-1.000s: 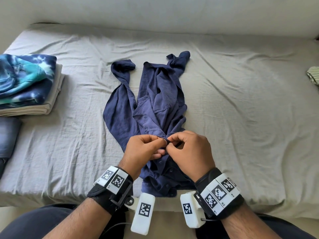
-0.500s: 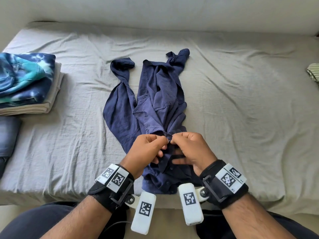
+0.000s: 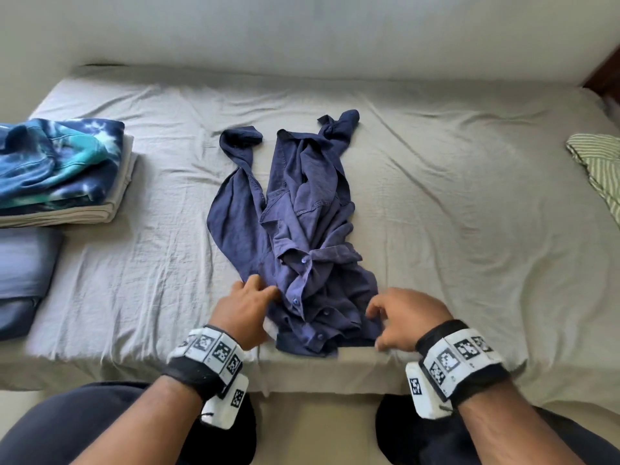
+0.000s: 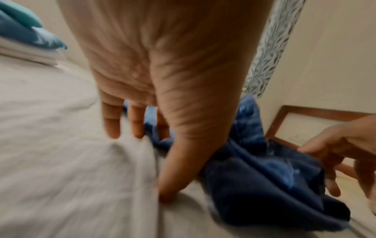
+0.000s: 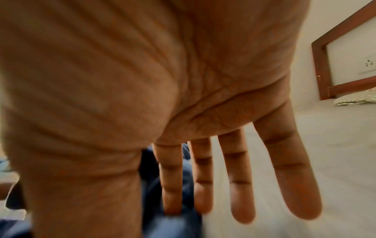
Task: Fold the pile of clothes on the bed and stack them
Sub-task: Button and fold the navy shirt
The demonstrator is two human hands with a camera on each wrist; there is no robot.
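A crumpled navy button-up shirt [image 3: 302, 209] lies lengthwise in the middle of the bed [image 3: 469, 229], its hem at the near edge. My left hand [image 3: 248, 303] is at the shirt's lower left edge. In the left wrist view its fingers [image 4: 111, 125] are straight, beside the shirt [image 4: 264, 177], and the thumb tip rests on the sheet. My right hand [image 3: 399, 317] is at the lower right edge, its fingers [image 5: 240, 185] spread straight and holding nothing. In the right wrist view, shirt fabric [image 5: 177, 225] lies under the index and middle fingers.
A folded stack topped by a blue tie-dye garment [image 3: 57, 162] sits at the bed's left side. A folded grey-blue piece [image 3: 23, 263] lies in front of it. A green striped cloth [image 3: 600, 166] lies at the right edge. A wall runs behind the bed.
Both hands have let go of the shirt's button placket, which they pinched together. They have moved apart and toward me, to either side of the hem.
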